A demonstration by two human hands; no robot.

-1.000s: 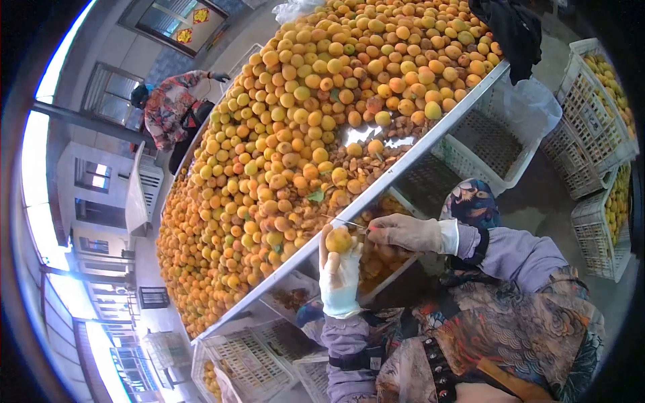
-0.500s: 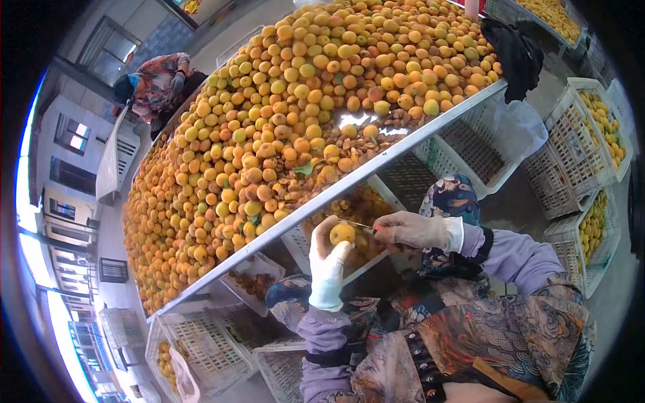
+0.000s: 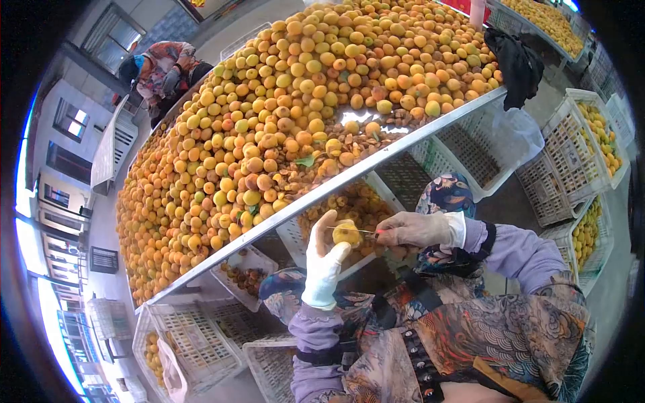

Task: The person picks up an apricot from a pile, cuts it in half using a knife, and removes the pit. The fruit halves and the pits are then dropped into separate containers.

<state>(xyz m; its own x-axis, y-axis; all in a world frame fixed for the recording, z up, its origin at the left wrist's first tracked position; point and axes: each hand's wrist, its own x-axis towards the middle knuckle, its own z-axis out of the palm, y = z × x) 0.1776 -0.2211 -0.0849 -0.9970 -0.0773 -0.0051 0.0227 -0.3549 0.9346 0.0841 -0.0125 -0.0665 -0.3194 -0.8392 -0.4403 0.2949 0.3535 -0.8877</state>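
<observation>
My left hand (image 3: 322, 269), in a pale glove, holds a yellow apricot (image 3: 347, 236) between thumb and fingers above a crate. My right hand (image 3: 420, 230), also gloved, is closed around a small thin-bladed knife (image 3: 379, 234) with a bit of red showing at its handle. The narrow blade lies across the upper part of the apricot, pointing towards my left fingers. Below the hands, the crate (image 3: 290, 240) contains apricot pieces. Just beyond them, a sloping metal table edge (image 3: 322, 195) borders a large heap of apricots (image 3: 262, 127).
White plastic crates stand beneath the table, including an open one (image 3: 470, 158) with a clear bag. Stacked crates of apricots (image 3: 571, 154) are at right, others (image 3: 195, 339) at lower left. A black cloth (image 3: 514, 64) hangs over the table corner. Another person (image 3: 164, 74) bends at the far side.
The knife blade now lies across the apricot, where before it was above it. The apricot has turned slightly in my left hand. The view has shifted a little.
</observation>
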